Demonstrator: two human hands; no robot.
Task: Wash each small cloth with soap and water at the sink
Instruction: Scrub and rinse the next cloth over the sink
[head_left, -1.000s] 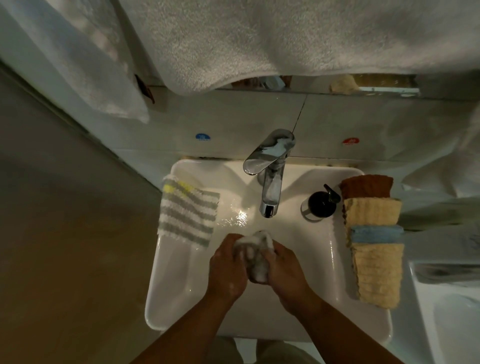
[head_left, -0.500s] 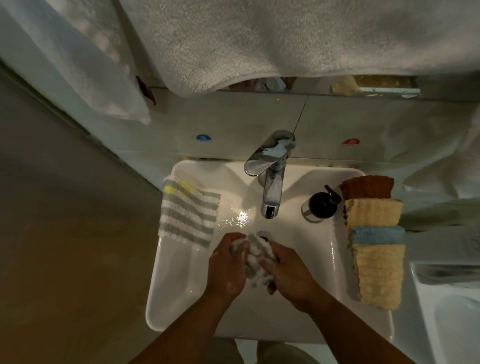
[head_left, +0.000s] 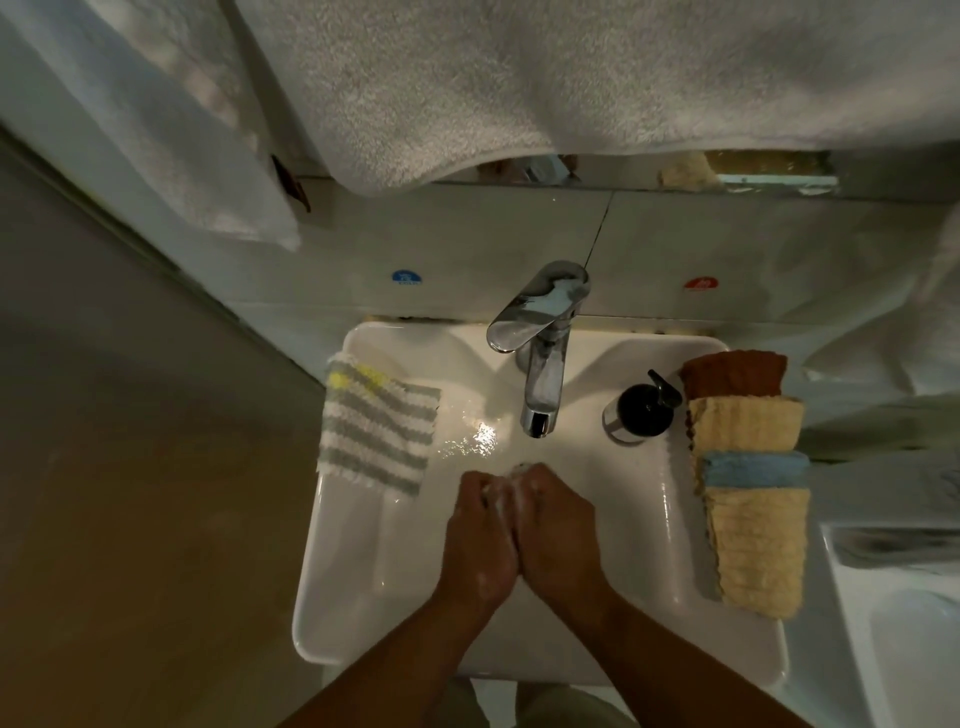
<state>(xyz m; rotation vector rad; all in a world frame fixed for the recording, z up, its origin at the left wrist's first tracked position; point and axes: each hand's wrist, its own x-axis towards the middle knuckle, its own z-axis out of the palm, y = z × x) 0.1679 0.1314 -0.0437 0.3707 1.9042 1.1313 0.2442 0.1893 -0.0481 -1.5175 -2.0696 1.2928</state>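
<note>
Over the white sink (head_left: 358, 582), my left hand (head_left: 480, 540) and my right hand (head_left: 558, 535) are pressed together, squeezing a small soapy white cloth (head_left: 506, 488). Only a sliver of the cloth shows between the fingers; the rest is hidden. The chrome faucet (head_left: 543, 358) stands just beyond my hands. A grey-and-white striped cloth (head_left: 374, 426) with a yellow patch hangs over the sink's left rim. On the right rim lies a stack of folded cloths (head_left: 748, 467): brown, yellow, blue and yellow. A black soap dispenser (head_left: 641, 408) stands next to the faucet.
A large white towel (head_left: 571, 78) hangs overhead, and another (head_left: 171, 119) hangs at the left. A tiled wall with a blue sticker (head_left: 406, 277) and a red sticker (head_left: 701, 283) backs the sink. A second white basin (head_left: 904, 623) sits at the right.
My hands have closed tightly together around the white cloth, which showed as a loose bundle between them before. They sit slightly lower in the basin.
</note>
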